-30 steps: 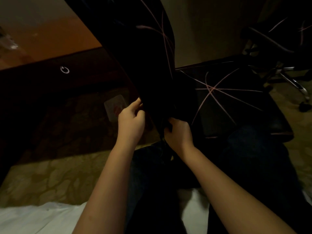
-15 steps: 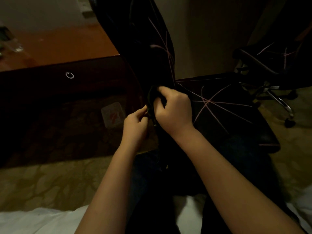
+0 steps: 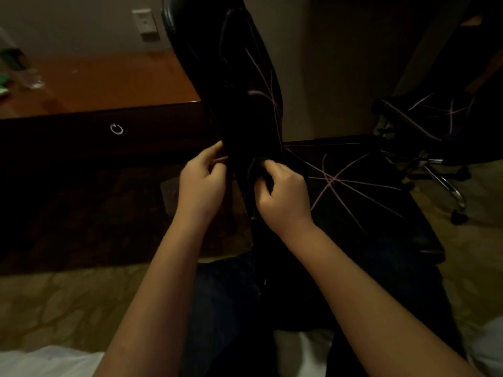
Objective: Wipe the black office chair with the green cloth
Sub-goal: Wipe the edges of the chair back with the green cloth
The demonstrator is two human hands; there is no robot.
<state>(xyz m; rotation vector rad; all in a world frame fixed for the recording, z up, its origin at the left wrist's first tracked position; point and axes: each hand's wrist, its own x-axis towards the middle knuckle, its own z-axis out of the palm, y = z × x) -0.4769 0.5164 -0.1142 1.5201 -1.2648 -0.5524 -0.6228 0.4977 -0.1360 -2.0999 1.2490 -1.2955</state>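
Observation:
The black office chair stands right in front of me, its backrest [image 3: 245, 85] seen edge-on and its seat [image 3: 353, 186] with thin pink lines to the right. My right hand [image 3: 283, 197] is closed on a dark bunched cloth [image 3: 257, 165] and presses it against the lower backrest. The cloth's green colour barely shows in the dim light. My left hand [image 3: 201, 183] grips the backrest's left edge at the same height, fingers curled round it.
A wooden desk [image 3: 109, 85] with a ring-pull drawer [image 3: 116, 129] is on the left. A second chair [image 3: 441, 123] with a chrome wheeled base stands at the right. Patterned carpet [image 3: 54, 303] lies below, and my dark-trousered legs are at the bottom centre.
My right hand rose from the base of the backrest with the cloth, then slid slightly down again. My left hand stayed on the backrest's edge. The view tilted upward.

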